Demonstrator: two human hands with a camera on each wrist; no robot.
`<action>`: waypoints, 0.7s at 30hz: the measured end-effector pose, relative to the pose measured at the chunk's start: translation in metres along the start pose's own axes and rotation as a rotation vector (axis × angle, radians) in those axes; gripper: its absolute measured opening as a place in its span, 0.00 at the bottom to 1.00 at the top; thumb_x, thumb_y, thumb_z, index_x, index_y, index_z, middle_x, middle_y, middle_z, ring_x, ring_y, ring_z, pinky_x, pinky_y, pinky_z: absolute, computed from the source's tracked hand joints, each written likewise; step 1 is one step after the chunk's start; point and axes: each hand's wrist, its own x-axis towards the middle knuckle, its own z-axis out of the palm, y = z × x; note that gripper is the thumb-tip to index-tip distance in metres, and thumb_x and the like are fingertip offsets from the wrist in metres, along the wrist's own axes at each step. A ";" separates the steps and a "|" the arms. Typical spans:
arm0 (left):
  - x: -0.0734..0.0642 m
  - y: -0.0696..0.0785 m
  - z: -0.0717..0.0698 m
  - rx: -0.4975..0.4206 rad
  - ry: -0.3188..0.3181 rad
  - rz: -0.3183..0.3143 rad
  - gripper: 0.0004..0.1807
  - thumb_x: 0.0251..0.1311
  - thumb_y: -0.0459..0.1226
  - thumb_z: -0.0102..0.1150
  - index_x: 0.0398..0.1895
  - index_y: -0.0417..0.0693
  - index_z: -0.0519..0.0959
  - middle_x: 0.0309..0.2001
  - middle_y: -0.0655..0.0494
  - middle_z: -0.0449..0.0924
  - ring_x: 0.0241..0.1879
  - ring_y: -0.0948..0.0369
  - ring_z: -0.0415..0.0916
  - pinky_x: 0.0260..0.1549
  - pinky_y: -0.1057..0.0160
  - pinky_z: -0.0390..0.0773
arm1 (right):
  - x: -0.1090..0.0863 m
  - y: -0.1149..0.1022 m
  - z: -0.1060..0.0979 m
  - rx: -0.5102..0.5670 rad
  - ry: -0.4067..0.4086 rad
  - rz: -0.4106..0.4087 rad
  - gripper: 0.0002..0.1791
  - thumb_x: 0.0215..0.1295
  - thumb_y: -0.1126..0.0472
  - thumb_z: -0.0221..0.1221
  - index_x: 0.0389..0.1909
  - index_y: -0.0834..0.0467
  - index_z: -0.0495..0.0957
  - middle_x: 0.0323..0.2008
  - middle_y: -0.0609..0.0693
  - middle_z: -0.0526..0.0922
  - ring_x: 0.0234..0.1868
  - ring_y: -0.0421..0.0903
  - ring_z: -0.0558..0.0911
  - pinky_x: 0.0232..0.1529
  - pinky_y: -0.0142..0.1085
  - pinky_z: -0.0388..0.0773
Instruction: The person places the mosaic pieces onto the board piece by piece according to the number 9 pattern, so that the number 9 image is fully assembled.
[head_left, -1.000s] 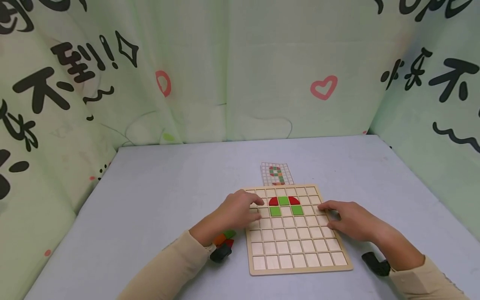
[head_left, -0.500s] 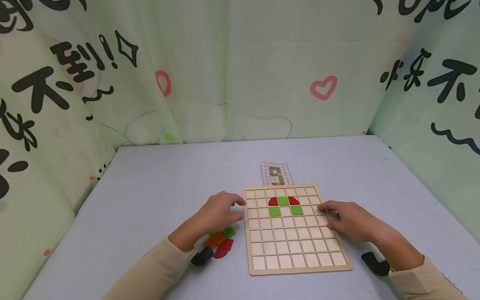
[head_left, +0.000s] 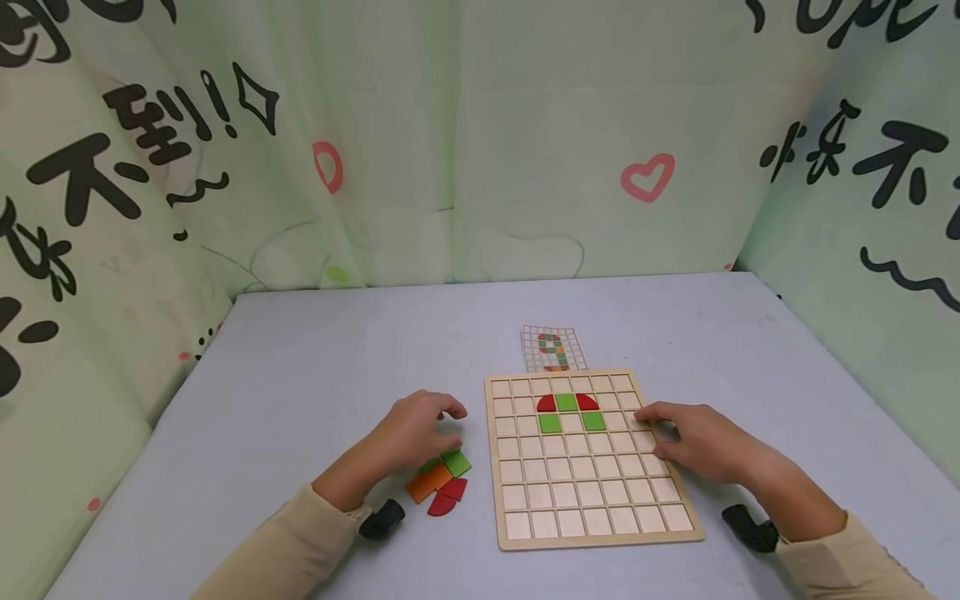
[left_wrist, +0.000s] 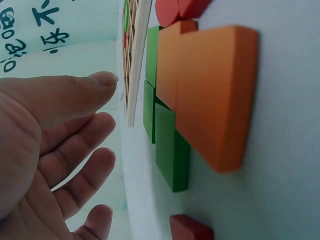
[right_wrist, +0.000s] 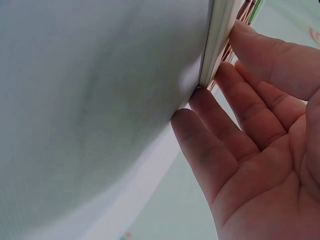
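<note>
A wooden grid board lies flat on the table. In its upper rows sit green square tiles and two red quarter-round tiles. My left hand hovers left of the board, just above a small pile of loose tiles, fingers relaxed and apart, holding nothing. That pile has orange tiles, green tiles and red tiles; the hand partly covers it in the head view. My right hand touches the board's right edge with thumb and fingertips, the fingers fairly straight in the right wrist view.
A printed pattern card lies behind the board, its lower part under or behind the board's far edge. A white table extends around everything. Light green curtains with black writing and hearts enclose the back and sides.
My left hand has moved from over the board's left side leftward and off it, to above the loose tiles, uncovering the board's left columns. The right hand has stayed at the edge.
</note>
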 end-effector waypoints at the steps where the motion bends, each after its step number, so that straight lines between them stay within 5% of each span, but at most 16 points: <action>1: 0.000 -0.001 0.000 0.003 -0.001 -0.007 0.15 0.58 0.36 0.70 0.49 0.49 0.83 0.45 0.58 0.80 0.48 0.55 0.74 0.41 0.61 0.79 | 0.000 0.000 0.000 -0.001 0.000 -0.003 0.25 0.60 0.64 0.67 0.60 0.62 0.77 0.58 0.66 0.77 0.58 0.65 0.76 0.53 0.59 0.72; 21: -0.005 -0.009 0.003 0.051 -0.009 -0.052 0.12 0.54 0.37 0.74 0.40 0.49 0.83 0.36 0.60 0.78 0.40 0.59 0.71 0.36 0.63 0.76 | -0.001 -0.002 0.000 0.003 -0.005 0.011 0.25 0.60 0.64 0.66 0.60 0.62 0.77 0.58 0.66 0.77 0.59 0.66 0.74 0.54 0.60 0.71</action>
